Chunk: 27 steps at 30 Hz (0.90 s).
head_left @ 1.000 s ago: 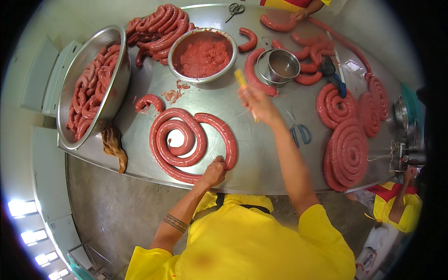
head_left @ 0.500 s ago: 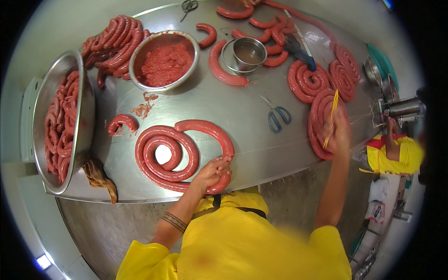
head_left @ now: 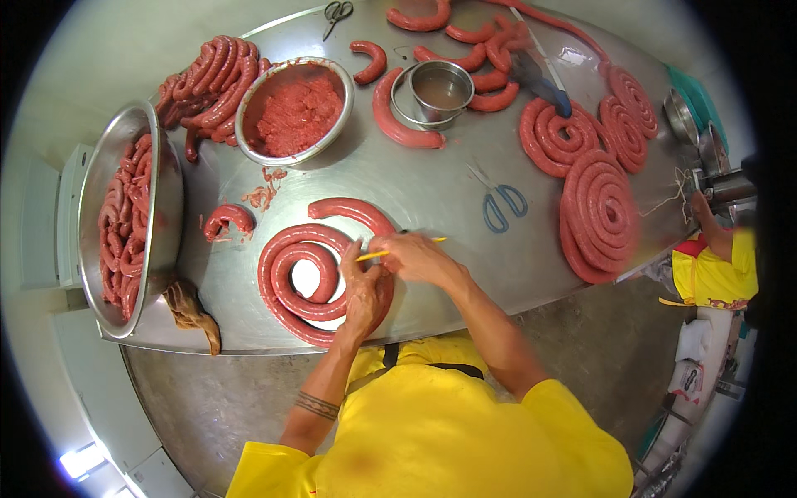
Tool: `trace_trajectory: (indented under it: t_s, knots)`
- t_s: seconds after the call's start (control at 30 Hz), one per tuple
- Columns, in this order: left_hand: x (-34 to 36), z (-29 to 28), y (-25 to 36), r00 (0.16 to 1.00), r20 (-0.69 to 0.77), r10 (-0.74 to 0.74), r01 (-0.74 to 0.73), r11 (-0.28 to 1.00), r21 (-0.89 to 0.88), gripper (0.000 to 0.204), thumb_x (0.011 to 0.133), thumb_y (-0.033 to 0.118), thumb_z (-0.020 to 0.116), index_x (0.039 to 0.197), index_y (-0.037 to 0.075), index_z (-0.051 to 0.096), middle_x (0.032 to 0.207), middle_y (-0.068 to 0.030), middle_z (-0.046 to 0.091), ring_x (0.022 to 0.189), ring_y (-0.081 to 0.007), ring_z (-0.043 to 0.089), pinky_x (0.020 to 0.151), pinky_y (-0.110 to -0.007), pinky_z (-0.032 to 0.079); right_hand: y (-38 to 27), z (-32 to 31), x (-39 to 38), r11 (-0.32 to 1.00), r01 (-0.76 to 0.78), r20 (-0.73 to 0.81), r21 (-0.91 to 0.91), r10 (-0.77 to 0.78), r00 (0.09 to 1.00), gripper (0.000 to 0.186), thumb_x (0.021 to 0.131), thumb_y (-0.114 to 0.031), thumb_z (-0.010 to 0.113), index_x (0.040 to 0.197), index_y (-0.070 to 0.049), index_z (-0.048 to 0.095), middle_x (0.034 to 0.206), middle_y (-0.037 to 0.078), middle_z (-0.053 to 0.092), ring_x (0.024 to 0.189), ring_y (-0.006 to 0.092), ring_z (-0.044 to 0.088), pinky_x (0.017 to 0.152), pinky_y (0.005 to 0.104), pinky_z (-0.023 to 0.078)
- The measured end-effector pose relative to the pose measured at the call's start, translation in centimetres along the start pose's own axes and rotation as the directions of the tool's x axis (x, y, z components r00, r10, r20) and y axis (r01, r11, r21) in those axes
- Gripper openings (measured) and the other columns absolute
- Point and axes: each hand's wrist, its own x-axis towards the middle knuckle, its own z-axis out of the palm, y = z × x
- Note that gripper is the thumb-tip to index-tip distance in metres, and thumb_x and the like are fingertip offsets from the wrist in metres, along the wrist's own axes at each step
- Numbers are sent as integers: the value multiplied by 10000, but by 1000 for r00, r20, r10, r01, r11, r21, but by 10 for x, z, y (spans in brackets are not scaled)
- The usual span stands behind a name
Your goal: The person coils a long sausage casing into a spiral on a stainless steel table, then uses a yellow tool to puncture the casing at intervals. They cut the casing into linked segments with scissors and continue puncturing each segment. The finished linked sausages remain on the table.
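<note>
My left hand (head_left: 361, 290) is closed on the outer length of a glossy red sausage coil (head_left: 274, 290), which lies on the steel table (head_left: 457, 199) over a white round piece (head_left: 304, 277). My right hand (head_left: 408, 257), closed round a slim yellow stick (head_left: 374, 254), is just right of my left fingers, at the sausage's curving upper length; the fingertips of both hands are partly hidden. A short curved sausage piece (head_left: 228, 217) with meat scraps lies left of the coil, and blue-handled scissors (head_left: 505, 203) lie to the upper right of my hands.
Steel tub of sausages (head_left: 124, 224), brown cloth (head_left: 191, 315), sausage pile (head_left: 217, 75), bowl of minced meat (head_left: 295, 112), steel pot (head_left: 440, 91), dark scissors (head_left: 336, 18) and several coils (head_left: 602, 216) crowd the table. A co-worker in yellow (head_left: 710, 274) is at the right by a metal machine.
My right hand swung out to the right with the yellow stick, then came back left beside my left hand. My left hand's fingers moved slightly up along the sausage.
</note>
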Motion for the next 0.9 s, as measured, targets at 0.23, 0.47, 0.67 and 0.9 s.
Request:
trace_trajectory:
  t_s: [0.23, 0.47, 0.67, 0.9]
  knots:
    - [5, 6, -9, 620, 686, -379, 779, 197, -595, 228, 1069, 191, 491, 1048, 5, 620, 859, -23, 648, 770, -125, 600, 681, -295, 484, -33, -16, -29, 879, 31, -222, 477, 86, 971, 228, 1071, -249, 503, 1052, -29, 561, 1005, 63, 597, 909, 165, 581, 846, 319, 491]
    - [10, 38, 34, 861, 373, -346, 485, 779, -398, 292, 1063, 225, 499, 934, -5, 625, 658, -85, 567, 571, -144, 557, 539, -329, 443, 13, -41, -66, 413, -278, 76, 867, 443, 893, 311, 1097, -326, 446, 1019, -51, 571, 920, 19, 542, 905, 135, 548, 864, 305, 464]
    - [5, 26, 23, 728, 504, -465, 665, 659, -351, 311, 1054, 227, 506, 940, -26, 647, 704, -145, 632, 584, -212, 615, 576, -375, 471, -6, -125, -85, 355, 446, -564, 821, 618, 547, 240, 1051, -323, 555, 991, -92, 582, 887, 21, 584, 808, 140, 572, 808, 338, 503]
    - [7, 33, 10, 802, 383, -459, 571, 778, -263, 258, 1029, 161, 536, 881, -36, 611, 651, -74, 561, 565, -152, 537, 588, -320, 450, 86, -182, -215, 156, 492, -494, 857, 521, 696, 179, 1062, -326, 534, 985, -164, 542, 736, -61, 476, 639, 56, 435, 609, 244, 393]
